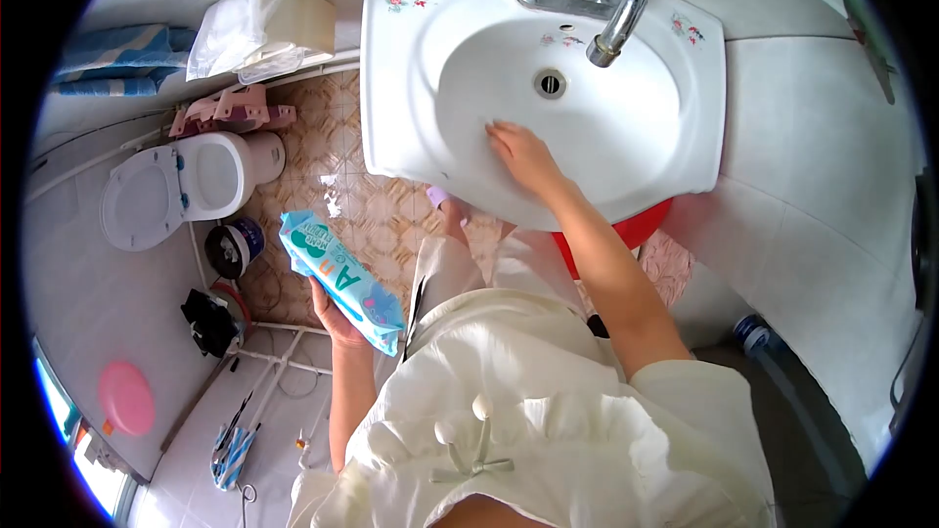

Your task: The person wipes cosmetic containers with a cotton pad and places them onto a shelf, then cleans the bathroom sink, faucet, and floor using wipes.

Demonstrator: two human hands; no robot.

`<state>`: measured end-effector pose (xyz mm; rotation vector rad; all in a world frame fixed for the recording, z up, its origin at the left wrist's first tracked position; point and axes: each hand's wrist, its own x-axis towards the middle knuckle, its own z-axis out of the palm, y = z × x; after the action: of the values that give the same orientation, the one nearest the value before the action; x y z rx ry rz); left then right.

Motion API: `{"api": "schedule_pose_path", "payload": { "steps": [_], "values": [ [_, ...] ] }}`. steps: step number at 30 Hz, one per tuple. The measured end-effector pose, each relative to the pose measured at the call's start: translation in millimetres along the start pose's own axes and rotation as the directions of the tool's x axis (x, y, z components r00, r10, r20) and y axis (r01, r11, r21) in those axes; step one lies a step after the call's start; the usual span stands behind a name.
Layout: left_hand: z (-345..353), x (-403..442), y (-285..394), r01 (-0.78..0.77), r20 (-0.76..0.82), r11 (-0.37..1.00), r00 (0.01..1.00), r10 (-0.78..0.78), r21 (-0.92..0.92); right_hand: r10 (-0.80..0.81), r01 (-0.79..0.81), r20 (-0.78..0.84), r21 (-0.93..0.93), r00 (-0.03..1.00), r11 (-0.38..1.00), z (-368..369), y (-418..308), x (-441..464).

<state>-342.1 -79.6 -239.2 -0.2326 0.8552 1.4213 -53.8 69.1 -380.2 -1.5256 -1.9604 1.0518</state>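
My left hand (337,318) is wrapped round the lower part of a light blue packet (342,279) with green and orange lettering, held tilted to the left of my body. My right hand (525,156) reaches into the white sink (626,108), over the left part of the basin. Its fingers point toward the upper left and look close together; nothing shows in them, and whether they touch the basin is unclear. Beyond the hand lies the drain (550,84). A chrome faucet (631,15) curves over the basin's back right.
A toilet (212,176) with its lid up stands at the left, near a dark bucket (233,247). White tissue packs (259,29) sit left of the sink. Beneath the sink is a red basin (641,225). A pink oval item (127,398) is on the left wall.
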Motion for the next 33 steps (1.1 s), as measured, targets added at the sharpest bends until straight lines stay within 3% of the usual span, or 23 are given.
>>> {"api": "schedule_pose_path", "payload": {
  "steps": [2, 6, 8, 10, 11, 13, 14, 16, 20, 22, 23, 25, 29, 31, 32, 33],
  "values": [
    [8.9, 0.1, -2.0, 0.022, 0.003, 0.999, 1.000, -0.022, 0.026, 0.106, -0.110, -0.062, -0.075, 0.992, 0.991, 9.6, 13.9, 18.0],
    [12.9, 0.5, -5.6, 0.033, -0.030, 0.999, 0.999, -0.033, 0.002, 0.113, -0.118, -0.052, -0.130, 0.992, 0.984, 1.0, 45.7, 12.5],
    [5.4, 1.6, -3.6, 0.052, -0.053, 0.998, 0.997, -0.051, 0.016, 0.079, -0.079, 0.031, 0.008, 0.996, 0.997, -19.3, 64.0, 7.4],
    [-2.7, 2.1, -2.1, 0.077, -0.067, 0.997, 0.995, -0.077, 0.007, 0.349, -0.298, -0.165, 0.272, 0.922, 0.915, -41.3, 68.4, 11.5],
    [-4.7, 1.8, -1.6, 0.075, -0.072, 0.997, 0.995, -0.074, 0.009, 0.351, -0.300, -0.160, 0.276, 0.923, 0.913, -47.9, 78.2, 11.4],
    [-6.2, 3.6, -2.3, 0.070, -0.085, 0.997, 0.994, -0.068, 0.019, 0.354, -0.356, -0.175, 0.022, 0.919, 0.934, -60.2, 102.7, 12.7],
    [-8.7, 4.5, -2.2, 0.074, -0.086, 0.997, 0.994, -0.071, 0.031, 0.356, -0.357, -0.175, 0.023, 0.918, 0.934, -57.2, 111.2, 13.6],
    [-7.8, 3.7, -2.6, 0.083, -0.083, 0.996, 0.993, -0.080, 0.037, 0.232, -0.239, -0.061, -0.152, 0.971, 0.959, -45.5, 119.9, 12.4],
    [-7.1, 1.7, -5.8, 0.087, -0.058, 0.996, 0.995, -0.086, 0.013, 0.312, -0.298, 0.064, -0.164, 0.948, 0.940, -20.3, 95.0, 17.0],
    [-5.8, 0.1, -6.6, 0.079, -0.076, 0.997, 0.994, -0.077, 0.017, -0.023, 0.030, 0.121, -0.060, 0.992, 0.998, -13.9, 80.9, 9.5],
    [-5.9, -0.4, -7.0, 0.067, -0.093, 0.998, 0.994, -0.065, 0.018, -0.025, 0.033, 0.121, -0.062, 0.992, 0.998, -13.2, 75.0, 8.0],
    [-9.0, -2.4, -7.7, 0.070, -0.066, 0.998, 0.995, -0.070, -0.003, 0.057, -0.084, 0.174, 0.153, 0.983, 0.985, -15.7, 59.9, 6.9],
    [-15.4, -3.6, -6.2, 0.078, -0.080, 0.997, 0.994, -0.079, -0.013, 0.192, -0.238, 0.230, 0.193, 0.954, 0.952, -18.0, 59.1, 22.2],
    [-16.1, -6.9, -4.8, 0.084, -0.096, 0.996, 0.992, -0.082, 0.009, 0.350, -0.421, 0.358, 0.141, 0.865, 0.896, -20.4, 42.7, 29.2],
    [-16.1, -8.1, -4.2, 0.087, -0.089, 0.996, 0.992, -0.088, -0.009, 0.351, -0.423, 0.361, 0.143, 0.864, 0.895, -23.9, 34.4, 28.9],
    [-16.7, -8.0, -3.5, 0.088, -0.089, 0.996, 0.992, -0.088, -0.010, 0.279, -0.363, 0.472, 0.095, 0.836, 0.927, -30.2, 23.9, 28.2]
  ]
}}
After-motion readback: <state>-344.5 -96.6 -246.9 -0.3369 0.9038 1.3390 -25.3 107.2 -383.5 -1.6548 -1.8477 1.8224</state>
